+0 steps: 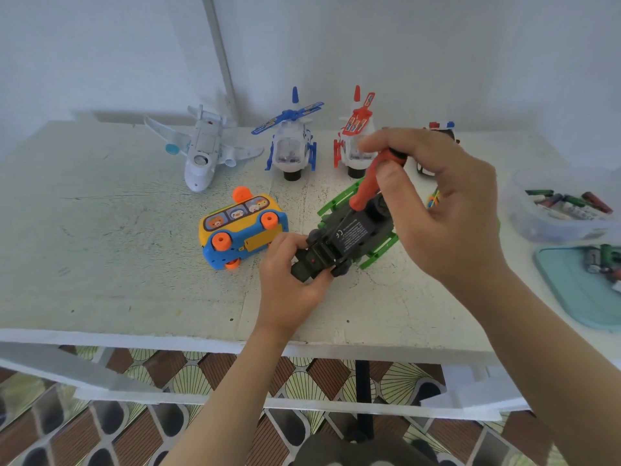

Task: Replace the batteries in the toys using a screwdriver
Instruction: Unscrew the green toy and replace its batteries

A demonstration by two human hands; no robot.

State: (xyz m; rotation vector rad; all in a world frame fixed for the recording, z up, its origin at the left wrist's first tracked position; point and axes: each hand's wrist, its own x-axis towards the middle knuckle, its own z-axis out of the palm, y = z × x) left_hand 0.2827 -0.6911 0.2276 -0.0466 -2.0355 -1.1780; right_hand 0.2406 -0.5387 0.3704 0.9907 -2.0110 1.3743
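Observation:
A dark green toy helicopter (349,235) with bright green rotor blades lies upside down on the table, its battery cover facing up. My left hand (289,280) grips its near end. My right hand (437,203) holds a red-handled screwdriver (368,183) by the top of the handle, with the dark shaft pointing down onto the toy's underside. A yellow and blue toy bus (242,227) lies on its side to the left. Behind stand a white toy plane (205,149), a blue helicopter (292,142) and a red helicopter (353,136).
A clear tub (537,216) with several batteries sits at the right edge, and a teal tray (571,290) with more batteries lies in front of it. A police car toy (440,127) is partly hidden behind my right hand. The table's front edge (201,341) runs below my wrists.

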